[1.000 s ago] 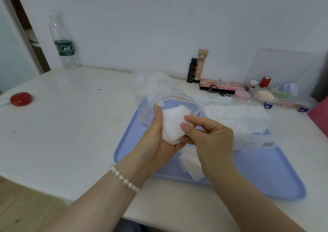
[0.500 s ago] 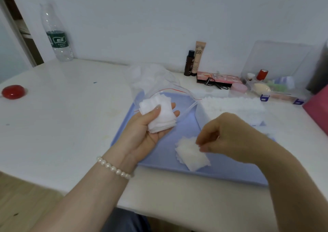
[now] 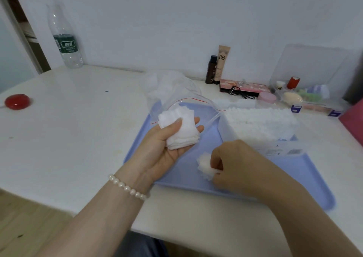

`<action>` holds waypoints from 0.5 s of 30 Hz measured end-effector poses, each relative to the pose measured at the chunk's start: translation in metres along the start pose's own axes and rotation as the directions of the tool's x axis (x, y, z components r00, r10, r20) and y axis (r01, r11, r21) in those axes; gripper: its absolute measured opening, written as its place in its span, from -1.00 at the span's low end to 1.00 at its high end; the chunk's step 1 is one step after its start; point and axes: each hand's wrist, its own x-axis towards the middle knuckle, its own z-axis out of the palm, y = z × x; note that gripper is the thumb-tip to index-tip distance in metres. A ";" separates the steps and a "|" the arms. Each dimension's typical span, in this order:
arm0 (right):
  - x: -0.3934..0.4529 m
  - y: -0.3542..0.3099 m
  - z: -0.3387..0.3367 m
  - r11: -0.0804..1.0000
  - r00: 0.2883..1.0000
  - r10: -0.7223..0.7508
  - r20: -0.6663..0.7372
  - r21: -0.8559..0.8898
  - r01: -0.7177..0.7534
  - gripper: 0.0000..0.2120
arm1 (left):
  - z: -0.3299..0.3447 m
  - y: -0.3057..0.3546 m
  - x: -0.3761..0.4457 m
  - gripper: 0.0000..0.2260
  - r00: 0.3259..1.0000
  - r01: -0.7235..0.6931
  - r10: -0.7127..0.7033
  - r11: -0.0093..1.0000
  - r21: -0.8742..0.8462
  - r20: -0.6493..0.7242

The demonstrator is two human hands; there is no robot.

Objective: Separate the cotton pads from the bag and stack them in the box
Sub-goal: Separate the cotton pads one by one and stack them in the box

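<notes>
Both hands sit over the blue tray (image 3: pixel 306 180) on the white bench (image 3: pixel 78 138). On my left hand (image 3: pixel 167 148), palm up, I hold a stack of cotton pads (image 3: pixel 179 128), the thumb laid across the top and the fingers cupped underneath, their tips showing past the stack's right edge. A pearl bracelet (image 3: pixel 127 188) circles that wrist. My right hand (image 3: pixel 233 164) is lower and nearer, knuckles up, fingers curled down onto a small pile of pads (image 3: pixel 205 165) lying on the tray; the fingertips are hidden, so whether they pinch a pad or only press on it I cannot tell. The two lots of pads are near each other but apart, the held stack to the left and farther.

Beyond the left hand lies the clear zip bag (image 3: pixel 176 91) with a red seal line, its mouth toward the tray. Right of it, on the tray's far right part, stands the clear box (image 3: pixel 261 125), already filled with white pads. A water bottle (image 3: pixel 65 40) stands far left by the wall.
</notes>
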 end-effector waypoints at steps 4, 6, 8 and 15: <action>0.001 0.009 -0.008 0.996 1.000 -0.015 -0.002 0.091 0.015 -0.80 | 0.001 0.000 -0.001 -0.69 1.000 0.010 -0.010 1.000 -0.003 0.010; 0.001 0.013 -0.009 0.984 0.999 -0.024 0.021 0.178 0.020 -0.72 | 0.001 0.000 -0.002 -0.69 1.000 0.017 -0.017 1.000 -0.006 0.014; 0.001 0.017 -0.009 0.975 0.999 -0.041 0.035 0.218 0.033 -0.67 | 0.002 0.000 -0.003 -0.70 1.000 0.021 -0.021 1.000 -0.010 0.015; 0.000 0.021 -0.011 0.971 0.994 -0.062 0.086 0.238 0.040 -0.67 | 0.003 0.001 -0.004 -0.70 0.999 0.031 -0.031 0.999 -0.018 0.021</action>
